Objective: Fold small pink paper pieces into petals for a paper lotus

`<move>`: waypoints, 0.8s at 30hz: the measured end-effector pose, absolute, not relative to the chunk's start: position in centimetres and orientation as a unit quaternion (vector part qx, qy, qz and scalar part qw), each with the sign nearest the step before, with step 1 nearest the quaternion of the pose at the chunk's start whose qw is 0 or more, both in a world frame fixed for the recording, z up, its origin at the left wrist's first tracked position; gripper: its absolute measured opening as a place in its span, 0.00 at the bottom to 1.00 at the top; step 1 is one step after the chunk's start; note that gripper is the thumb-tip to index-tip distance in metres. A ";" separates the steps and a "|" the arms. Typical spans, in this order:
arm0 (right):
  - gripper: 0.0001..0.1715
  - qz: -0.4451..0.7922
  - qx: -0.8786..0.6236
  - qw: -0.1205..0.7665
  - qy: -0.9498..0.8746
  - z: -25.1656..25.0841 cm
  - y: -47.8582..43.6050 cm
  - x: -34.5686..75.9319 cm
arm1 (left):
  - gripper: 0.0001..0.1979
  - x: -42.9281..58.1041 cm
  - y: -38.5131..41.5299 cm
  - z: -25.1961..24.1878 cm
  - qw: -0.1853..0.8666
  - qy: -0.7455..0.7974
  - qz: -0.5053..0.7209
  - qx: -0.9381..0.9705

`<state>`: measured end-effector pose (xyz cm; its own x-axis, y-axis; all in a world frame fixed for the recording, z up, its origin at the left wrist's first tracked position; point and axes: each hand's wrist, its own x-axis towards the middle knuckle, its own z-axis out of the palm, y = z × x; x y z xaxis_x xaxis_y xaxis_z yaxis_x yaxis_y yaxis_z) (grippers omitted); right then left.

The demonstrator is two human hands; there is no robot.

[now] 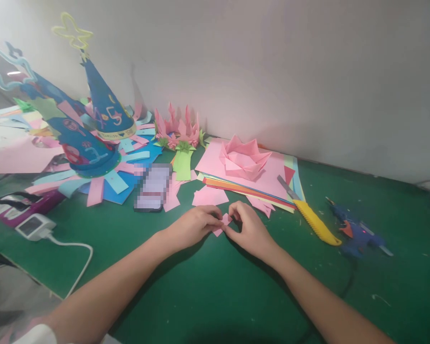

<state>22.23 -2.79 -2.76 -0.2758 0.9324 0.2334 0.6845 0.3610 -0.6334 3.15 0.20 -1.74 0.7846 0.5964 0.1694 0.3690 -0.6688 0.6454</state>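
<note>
Being pinched by the fingers of the left hand [200, 221] and the right hand [250, 230], a small pink paper [218, 232] is held low over the green tabletop [200, 296]. Loose pink pieces [210, 196] can be seen just behind it, and a big pink paper flower [245, 165] is set on a stack of colored sheets [208, 162], near a yellow cutter [317, 222].

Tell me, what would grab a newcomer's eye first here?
Probably the yellow-topped blue cone hat at the left. Then the pink paper flower on the paper stack, near the wall. In the middle, the left grip and right grip pinch a small pink paper over the green table.
</note>
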 end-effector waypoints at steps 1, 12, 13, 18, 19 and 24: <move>0.12 0.211 -0.526 0.297 -0.769 -2.7 -2.7 22.3 | 0.10 3.2 0.2 -1.6 0.307 0.271 0.186 0.893; 0.11 0.169 -0.530 0.325 -0.765 -3.3 -2.2 23.3 | 0.11 3.1 -0.5 -1.2 0.350 0.364 0.182 0.844; 0.12 0.173 -0.509 0.324 -0.778 -3.2 -2.3 23.1 | 0.11 3.0 -0.5 -1.4 0.352 0.366 0.187 0.841; 0.18 0.187 -0.430 0.278 -0.838 -2.2 -2.8 22.5 | 0.12 2.7 -0.4 -1.9 0.368 0.388 0.204 0.820; 0.19 0.186 -0.426 0.269 -0.843 -2.2 -2.8 22.5 | 0.12 2.7 -0.4 -1.9 0.372 0.393 0.204 0.815; 0.16 0.183 -0.430 0.267 -0.843 -2.4 -2.6 22.9 | 0.08 3.1 -0.3 -1.9 0.373 0.408 0.215 0.805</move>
<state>22.87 -2.59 -2.43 -0.4879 0.8225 0.2924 0.6267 0.5632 -0.5386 3.06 -0.28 -1.85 0.5744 0.8175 0.0418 0.4963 -0.3884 0.7764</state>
